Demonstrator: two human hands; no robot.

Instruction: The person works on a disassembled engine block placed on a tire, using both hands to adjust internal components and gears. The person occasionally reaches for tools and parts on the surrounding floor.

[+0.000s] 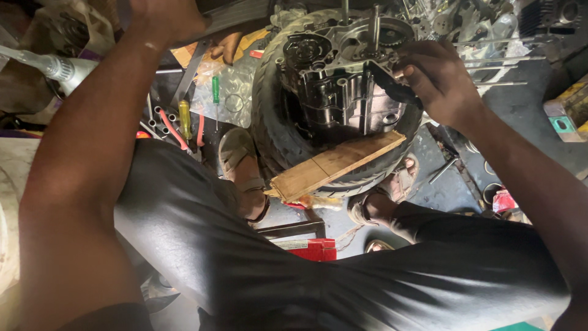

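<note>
Underfoot, cluttered dark workshop floor (527, 116), tyre (269, 122).

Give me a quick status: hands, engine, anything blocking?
Right hand gripping engine case edge. Left hand raised, mostly out of frame. Case sits in tyre; wooden plank in front.

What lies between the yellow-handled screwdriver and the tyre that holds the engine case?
In the head view, a sandalled foot lies between the yellow-handled screwdriver and the tyre that holds the engine case; the green-handled screwdriver lies there too, higher up.
</note>
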